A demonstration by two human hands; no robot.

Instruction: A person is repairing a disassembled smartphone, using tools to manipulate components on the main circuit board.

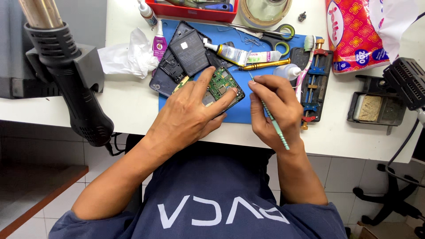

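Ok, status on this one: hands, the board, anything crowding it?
Left hand pins the green circuit board on the blue mat. Right hand holds a thin teal tool. Glue tubes close behind.

Left hand (186,113) on green circuit board (222,84), right hand (274,110) gripping teal tool (274,124).

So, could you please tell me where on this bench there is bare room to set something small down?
Bare white tabletop lies along the near edge, between the black hot-air gun and the blue work mat. A second patch sits between the mat's metal clamp jig and the black sponge tray. The mat itself is crowded: both hands, green circuit board, tubes, scissors.
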